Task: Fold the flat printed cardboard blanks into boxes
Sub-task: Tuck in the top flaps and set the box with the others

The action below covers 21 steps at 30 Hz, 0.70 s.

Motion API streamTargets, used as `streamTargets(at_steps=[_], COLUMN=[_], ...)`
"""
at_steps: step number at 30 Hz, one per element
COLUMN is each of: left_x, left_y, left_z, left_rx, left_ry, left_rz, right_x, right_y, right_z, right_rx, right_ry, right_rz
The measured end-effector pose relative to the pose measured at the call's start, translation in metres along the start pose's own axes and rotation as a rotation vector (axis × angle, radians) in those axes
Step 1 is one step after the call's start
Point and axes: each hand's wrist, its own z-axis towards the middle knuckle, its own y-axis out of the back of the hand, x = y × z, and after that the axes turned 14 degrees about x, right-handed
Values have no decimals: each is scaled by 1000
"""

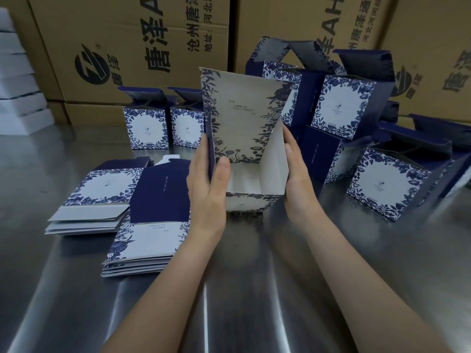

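A half-formed box (pixel 244 128), white with blue floral print, stands open toward me at the table's middle, its tall lid panel upright. My left hand (pixel 207 182) grips its left wall, thumb inside the opening. My right hand (pixel 297 171) presses flat against its right wall. Two stacks of flat blanks lie to the left: a far one (pixel 96 200) and a near one (pixel 145 240) with a dark blue panel on top.
Several folded boxes stand behind, two at centre-left (pixel 147 128) and a stacked pile at right (pixel 349 105), with one more at the near right (pixel 387 184). Large brown cartons (pixel 127 47) wall off the back. The table (pixel 242 289) is shiny steel.
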Motion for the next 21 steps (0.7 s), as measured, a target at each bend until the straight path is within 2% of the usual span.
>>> streamTargets(at_steps=[3, 8, 12, 17, 21], left_x=[0, -5, -12, -15, -17], left_y=[5, 10, 15, 20, 26], left_z=[2, 8, 9, 10, 10], left_rx=[38, 109, 53, 81, 167], left_ry=[41, 74, 88, 113, 84], left_rz=[-67, -375, -367, -340, -337], right_x=[1, 1, 0, 1, 3], right_y=[2, 6, 8, 8, 7], right_z=[0, 0, 0, 0, -5], right_rx=[-1, -30, -65, -152, -148], right_ry=[-7, -23, -27, -51, 114], right_rz=[58, 99, 172, 58, -83])
